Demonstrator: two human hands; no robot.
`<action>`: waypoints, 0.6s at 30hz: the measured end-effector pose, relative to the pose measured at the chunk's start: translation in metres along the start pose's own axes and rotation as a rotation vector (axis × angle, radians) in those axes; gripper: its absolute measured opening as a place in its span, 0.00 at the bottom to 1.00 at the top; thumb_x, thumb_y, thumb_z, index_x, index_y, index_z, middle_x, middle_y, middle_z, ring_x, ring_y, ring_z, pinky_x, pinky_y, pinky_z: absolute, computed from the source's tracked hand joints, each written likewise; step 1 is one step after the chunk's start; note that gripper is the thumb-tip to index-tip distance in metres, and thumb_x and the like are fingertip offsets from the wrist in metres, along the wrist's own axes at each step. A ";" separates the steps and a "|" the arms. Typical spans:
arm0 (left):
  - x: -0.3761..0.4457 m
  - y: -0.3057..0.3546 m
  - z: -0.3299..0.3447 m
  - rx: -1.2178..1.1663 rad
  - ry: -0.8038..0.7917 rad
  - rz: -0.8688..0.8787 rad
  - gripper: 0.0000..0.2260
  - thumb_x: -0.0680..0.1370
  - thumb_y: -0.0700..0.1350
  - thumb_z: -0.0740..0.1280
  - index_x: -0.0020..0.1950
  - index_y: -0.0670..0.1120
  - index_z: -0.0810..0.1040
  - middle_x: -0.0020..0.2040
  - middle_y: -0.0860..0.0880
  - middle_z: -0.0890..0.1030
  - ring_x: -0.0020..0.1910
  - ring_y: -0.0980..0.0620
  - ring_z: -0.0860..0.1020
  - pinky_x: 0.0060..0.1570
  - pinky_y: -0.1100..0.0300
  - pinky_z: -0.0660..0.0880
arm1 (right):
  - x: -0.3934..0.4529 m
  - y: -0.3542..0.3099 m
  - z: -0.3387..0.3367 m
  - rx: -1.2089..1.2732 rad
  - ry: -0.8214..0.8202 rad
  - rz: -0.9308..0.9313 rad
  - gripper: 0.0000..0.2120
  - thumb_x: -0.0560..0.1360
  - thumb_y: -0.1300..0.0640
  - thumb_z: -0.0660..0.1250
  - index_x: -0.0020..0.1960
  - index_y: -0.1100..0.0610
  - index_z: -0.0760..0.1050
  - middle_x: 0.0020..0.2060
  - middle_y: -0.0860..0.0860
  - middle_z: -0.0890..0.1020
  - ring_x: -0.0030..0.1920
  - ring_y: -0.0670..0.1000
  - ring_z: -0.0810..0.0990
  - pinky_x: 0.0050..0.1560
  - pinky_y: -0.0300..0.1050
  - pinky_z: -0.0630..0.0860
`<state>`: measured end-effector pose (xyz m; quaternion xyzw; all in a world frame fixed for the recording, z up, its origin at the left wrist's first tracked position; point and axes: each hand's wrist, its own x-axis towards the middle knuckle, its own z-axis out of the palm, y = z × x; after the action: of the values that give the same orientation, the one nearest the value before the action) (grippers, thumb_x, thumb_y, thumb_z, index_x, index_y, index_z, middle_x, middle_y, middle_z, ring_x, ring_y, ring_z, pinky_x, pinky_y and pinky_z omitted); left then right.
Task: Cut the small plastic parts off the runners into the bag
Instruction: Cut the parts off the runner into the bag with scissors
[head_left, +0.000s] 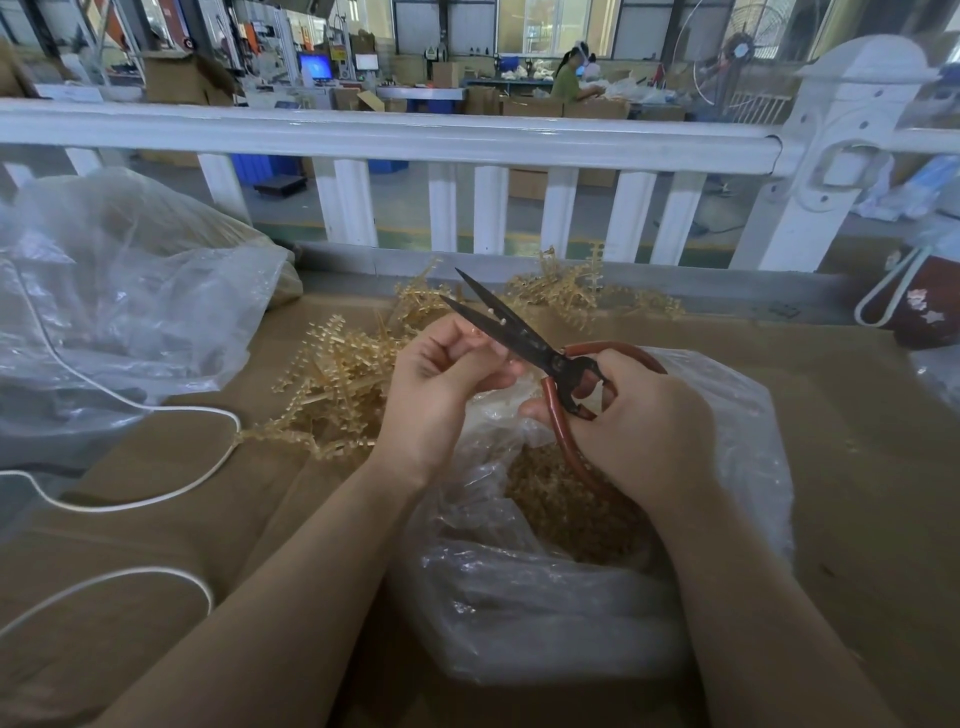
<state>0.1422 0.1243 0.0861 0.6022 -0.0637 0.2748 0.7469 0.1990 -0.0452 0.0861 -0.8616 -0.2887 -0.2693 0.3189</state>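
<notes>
Forearms frame an open clear plastic bag (597, 587) on a cardboard-covered bench (156, 597), its mouth gaping upward w/ a mound of amber cut parts (566, 499) inside.

Directly above the bag mouth, the right hand (639, 421) is curled round the red loop handles of black-bladed scissors (524, 340), blades parted, tips aimed up and away to the left. Left hand (447, 374), just beside it on the left, is curled w/ fingertips pinching something pale at the blades; a couple of tiny pale bits show in or near the open V close to the pivot, but whether a runner sits b/w the blades is too small to tell.

Key relation: the piece lies left of the scissor grip, crossing the blades' long axis, w/ the bag straight below – so a snip should, by the look of it, drop parts into the bag.

Beyond the hands, uncut amber runners (337, 384) lie heaped on the bench, more near the white railing (389, 135). A second, larger clear bag (119, 291) slumps at far left, white cord (130, 499) trailing. Workshop floor behind.
</notes>
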 end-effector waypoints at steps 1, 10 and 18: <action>0.000 0.001 0.000 0.000 0.003 0.010 0.08 0.76 0.36 0.67 0.52 0.32 0.76 0.42 0.43 0.84 0.40 0.50 0.83 0.46 0.57 0.79 | 0.000 0.000 0.000 -0.003 0.004 0.000 0.34 0.64 0.19 0.56 0.39 0.49 0.78 0.28 0.37 0.70 0.28 0.37 0.69 0.30 0.33 0.65; -0.002 0.004 0.003 0.074 0.038 0.068 0.05 0.81 0.37 0.63 0.52 0.40 0.79 0.46 0.45 0.86 0.40 0.49 0.84 0.44 0.58 0.80 | 0.000 0.004 0.000 0.012 -0.033 -0.017 0.33 0.65 0.19 0.57 0.40 0.49 0.78 0.32 0.40 0.78 0.31 0.41 0.73 0.33 0.35 0.70; -0.002 0.006 0.004 0.102 0.086 0.075 0.06 0.80 0.37 0.63 0.49 0.41 0.80 0.46 0.45 0.86 0.39 0.50 0.84 0.44 0.58 0.80 | 0.000 0.003 0.001 0.050 0.001 -0.038 0.31 0.66 0.21 0.59 0.37 0.50 0.76 0.30 0.38 0.75 0.29 0.41 0.72 0.32 0.39 0.73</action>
<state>0.1384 0.1203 0.0916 0.6244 -0.0402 0.3311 0.7063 0.2011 -0.0463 0.0846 -0.8477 -0.3113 -0.2683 0.3353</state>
